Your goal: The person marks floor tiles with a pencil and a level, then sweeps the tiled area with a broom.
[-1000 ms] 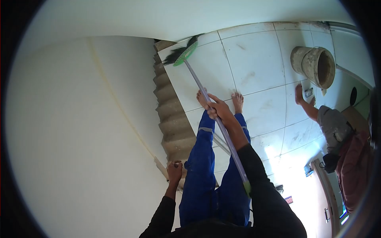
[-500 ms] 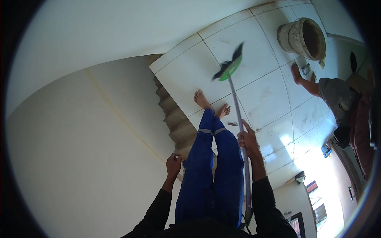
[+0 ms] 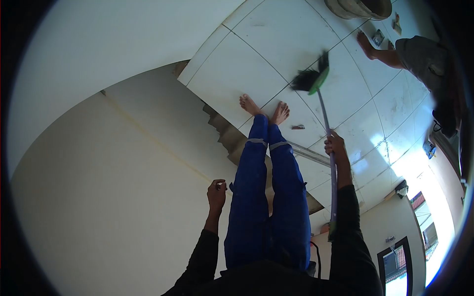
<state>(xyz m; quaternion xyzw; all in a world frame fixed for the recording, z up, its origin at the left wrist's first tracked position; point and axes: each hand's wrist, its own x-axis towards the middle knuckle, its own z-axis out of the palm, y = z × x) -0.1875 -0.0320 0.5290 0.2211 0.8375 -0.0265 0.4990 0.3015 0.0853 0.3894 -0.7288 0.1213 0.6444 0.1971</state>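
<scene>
A: Status on the broom?

B: Right hand is wrapped tight round the handle, about midway up. The top of the handle runs back along the forearm. The brush head is out on the tiled floor, ahead and to the right of the bare feet.

A: What moved?

B: A second ago the head was up at the landing edge, right over the stairs. Half a second ago it was mid-tile, in front of the feet. Now it's further right and blurred, so it's mid-stroke. The grip hand went from in front of the shins out to the right of the knees.

A: So?

B: My read is one long pass from left to right, away from the stair drop. The strip by the stairs has been covered, and whatever got pushed is heading for the right-hand tiles.

A: Anything in that direction?

B: A co-worker's foot and a grey bucket at the top edge of view. Both are near the brush head, not touching. There's also a small dark scrap on the tile just beside the right foot. The head is well past it.

A: Left hand?

B: Left hand is at the top edge of the low white wall, same spot in all three frames. The fingers are curled, but I can't tell whether they grip the edge or hold something small.
</scene>
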